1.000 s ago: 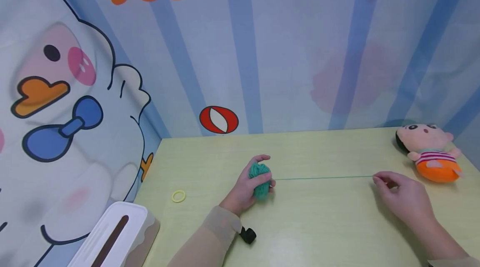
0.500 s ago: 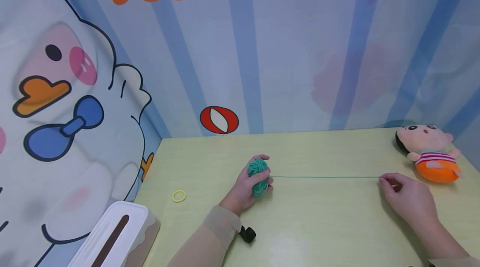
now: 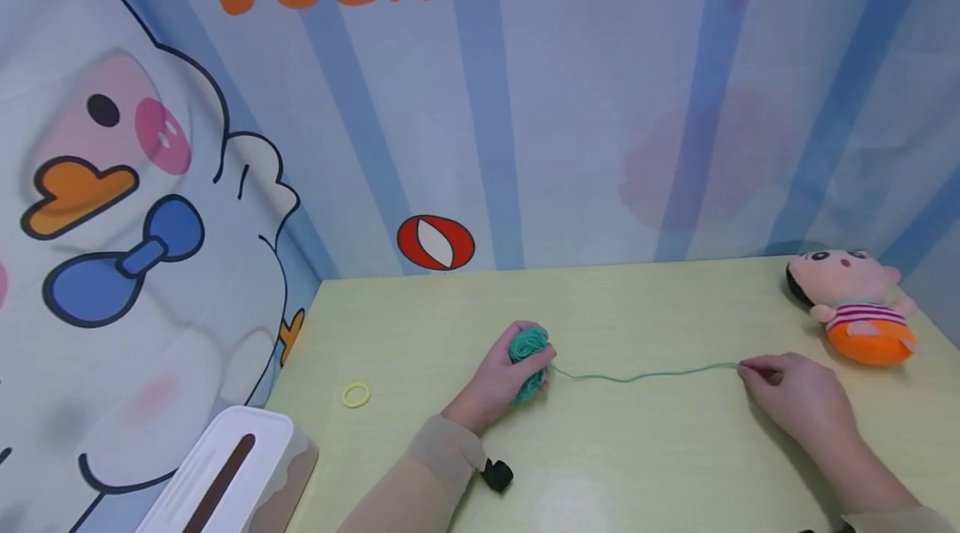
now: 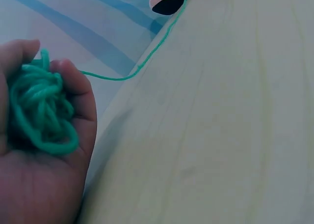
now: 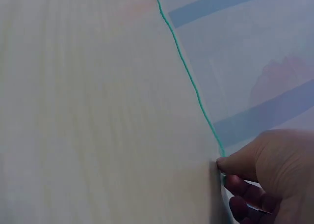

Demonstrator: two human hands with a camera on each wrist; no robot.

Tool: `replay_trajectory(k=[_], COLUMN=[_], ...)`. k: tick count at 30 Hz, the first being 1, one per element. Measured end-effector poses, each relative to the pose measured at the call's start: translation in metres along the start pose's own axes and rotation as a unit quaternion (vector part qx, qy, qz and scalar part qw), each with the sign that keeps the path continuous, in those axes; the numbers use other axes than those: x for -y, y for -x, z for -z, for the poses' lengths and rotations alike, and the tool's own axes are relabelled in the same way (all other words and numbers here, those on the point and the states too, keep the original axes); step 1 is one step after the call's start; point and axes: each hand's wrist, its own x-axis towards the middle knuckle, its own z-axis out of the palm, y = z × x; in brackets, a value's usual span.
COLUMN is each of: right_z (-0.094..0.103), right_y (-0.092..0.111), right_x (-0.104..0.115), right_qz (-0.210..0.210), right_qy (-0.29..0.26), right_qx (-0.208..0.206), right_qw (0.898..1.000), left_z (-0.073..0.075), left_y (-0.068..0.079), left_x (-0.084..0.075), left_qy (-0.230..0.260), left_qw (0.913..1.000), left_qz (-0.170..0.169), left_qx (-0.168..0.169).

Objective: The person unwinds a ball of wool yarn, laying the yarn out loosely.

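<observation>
A small ball of green yarn (image 3: pixel 528 347) is gripped in my left hand (image 3: pixel 498 379), thumb laid across its front. In the left wrist view the ball (image 4: pixel 41 108) shows loose loops between the curled fingers and palm. From it a single strand (image 3: pixel 630 381) runs to the right, sagging slightly, to my right hand (image 3: pixel 806 400). That hand pinches the strand between thumb and forefinger; in the right wrist view a short tail of yarn (image 5: pixel 223 179) shows just below the thumb tip.
A plush doll (image 3: pixel 862 308) in orange shorts lies at the table's right rear. On the left are a yellow ring (image 3: pixel 356 395) and a white lidded box (image 3: pixel 247 466) with a slot. A printed cloth (image 3: pixel 577 100) hangs behind the table (image 3: pixel 637 466).
The strand was taut and straight and now hangs slack. My right hand moved out right a little, then back left; the left hand turned the ball and shifted slightly right.
</observation>
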Motion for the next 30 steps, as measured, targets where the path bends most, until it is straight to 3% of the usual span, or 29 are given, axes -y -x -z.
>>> replay_trajectory(k=[4, 6, 9, 13, 16, 19, 24, 30], right_z=[-0.003, -0.011, -0.031, -0.056, -0.072, -0.084, -0.09, -0.078], right_y=[0.002, 0.006, 0.012, 0.015, 0.013, 0.008, 0.004, 0.006], right_x=[0.023, 0.046, 0.087, 0.135, 0.158, 0.171, 0.178, 0.173], right_qz=[0.019, 0.061, 0.16, 0.24, 0.246, 0.25, 0.245, 0.218], right_qy=[-0.023, -0.048, -0.093, -0.131, -0.14, -0.142, -0.146, -0.136], right_qx=[-0.019, -0.05, -0.081, -0.031, 0.017, 0.036, 0.032, 0.013], right_qw=[0.999, 0.996, 0.979, 0.961, 0.959, 0.957, 0.958, 0.966], left_z=[0.0, 0.0, 0.0, -0.002, -0.002, -0.003, -0.003, -0.004], left_y=[0.0, 0.0, 0.001, 0.001, 0.001, 0.002, 0.004, 0.003], left_x=[0.0, -0.001, -0.003, -0.004, -0.003, -0.002, -0.005, -0.009], left_qy=[0.004, 0.016, 0.038, 0.061, 0.074, 0.082, 0.09, 0.102], left_qw=[0.9999, 0.9997, 0.9988, 0.9971, 0.9957, 0.9944, 0.9938, 0.9931], left_qz=[0.0, -0.006, -0.011, -0.019, -0.03, -0.038, -0.039, -0.027], left_qx=[0.01, 0.018, 0.028, 0.04, 0.048, 0.054, 0.053, 0.051])
